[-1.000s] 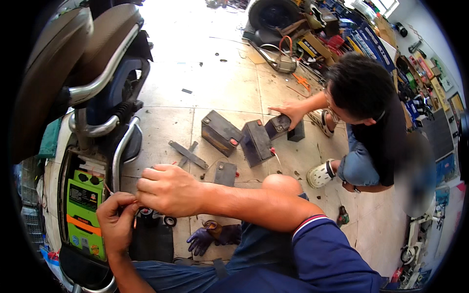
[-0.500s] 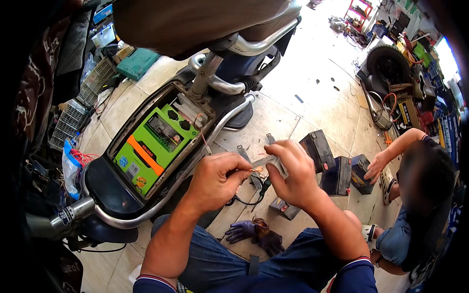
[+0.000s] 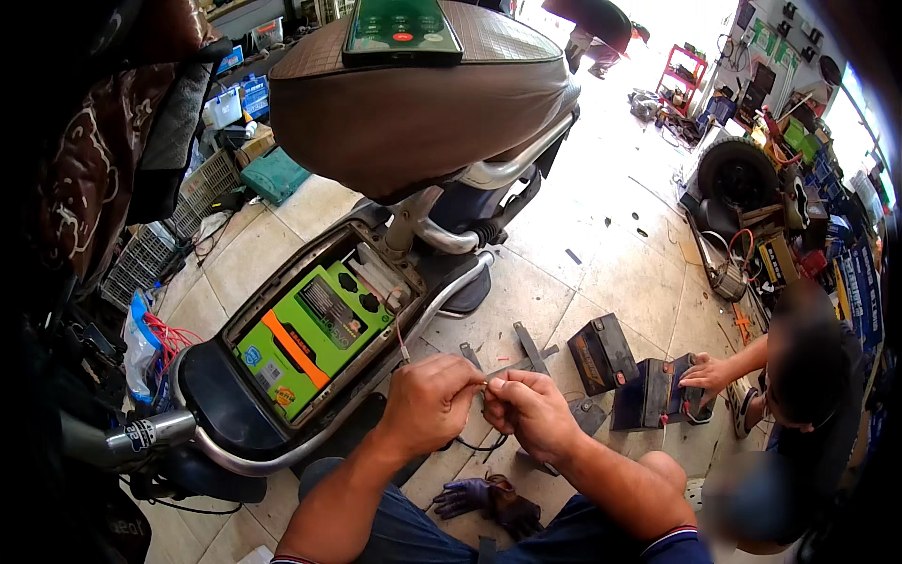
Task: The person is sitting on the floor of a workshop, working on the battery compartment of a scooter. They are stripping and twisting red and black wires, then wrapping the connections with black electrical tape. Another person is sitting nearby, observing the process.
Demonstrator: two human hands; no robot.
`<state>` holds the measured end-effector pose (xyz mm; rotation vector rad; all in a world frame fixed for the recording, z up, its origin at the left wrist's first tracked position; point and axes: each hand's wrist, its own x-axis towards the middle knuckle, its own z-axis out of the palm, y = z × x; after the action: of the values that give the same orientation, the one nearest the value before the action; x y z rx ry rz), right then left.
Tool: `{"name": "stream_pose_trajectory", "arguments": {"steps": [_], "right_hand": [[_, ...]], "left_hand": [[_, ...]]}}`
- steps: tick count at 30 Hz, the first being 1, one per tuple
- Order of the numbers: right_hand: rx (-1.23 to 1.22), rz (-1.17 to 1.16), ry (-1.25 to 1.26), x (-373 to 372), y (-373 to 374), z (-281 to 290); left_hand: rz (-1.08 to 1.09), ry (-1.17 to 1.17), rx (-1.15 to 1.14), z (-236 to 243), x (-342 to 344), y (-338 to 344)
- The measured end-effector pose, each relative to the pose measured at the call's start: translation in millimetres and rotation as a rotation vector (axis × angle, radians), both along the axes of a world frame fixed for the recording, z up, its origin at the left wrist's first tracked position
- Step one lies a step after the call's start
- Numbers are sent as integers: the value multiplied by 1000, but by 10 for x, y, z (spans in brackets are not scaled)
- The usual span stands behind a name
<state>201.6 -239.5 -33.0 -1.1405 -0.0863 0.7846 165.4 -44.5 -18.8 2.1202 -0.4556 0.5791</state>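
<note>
My left hand [image 3: 425, 402] is pinched on a thin wire [image 3: 402, 344] that runs up out of the scooter's floor compartment. Thumb and forefinger of my right hand [image 3: 534, 412] are closed on the wire's end, tip to tip with the left fingers, which hide most of it. Left of my hands, a green battery [image 3: 315, 324] with an orange strap [image 3: 294, 346] lies in the open compartment of the scooter [image 3: 235, 399]. A black cable [image 3: 482, 444] with its plug end partly hidden lies on the floor beneath my hands.
Dark batteries [image 3: 603, 352] stand on the tiles to the right, with a co-worker's hand [image 3: 703, 376] on one. Metal bars [image 3: 529, 348] lie beyond my hands. Purple-black gloves [image 3: 489, 503] rest between my legs. A phone [image 3: 402, 30] lies on the brown seat [image 3: 413, 113].
My right hand has come in from the right, its spread fingers closing on the wire's end beside my left. The view has tilted up, bringing in the phone. The co-worker's hand has shifted slightly.
</note>
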Motion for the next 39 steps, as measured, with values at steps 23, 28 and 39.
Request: {"name": "stream_pose_trajectory", "arguments": {"steps": [23, 28, 39], "right_hand": [[-506, 9, -1498, 152, -101, 250], [-1, 101, 119, 158, -43, 176], [-535, -145, -1728, 275, -121, 395]], "left_hand": [[-111, 621, -331, 147, -95, 90], [-77, 229, -60, 114, -63, 24], [-133, 517, -415, 162, -94, 38]]}}
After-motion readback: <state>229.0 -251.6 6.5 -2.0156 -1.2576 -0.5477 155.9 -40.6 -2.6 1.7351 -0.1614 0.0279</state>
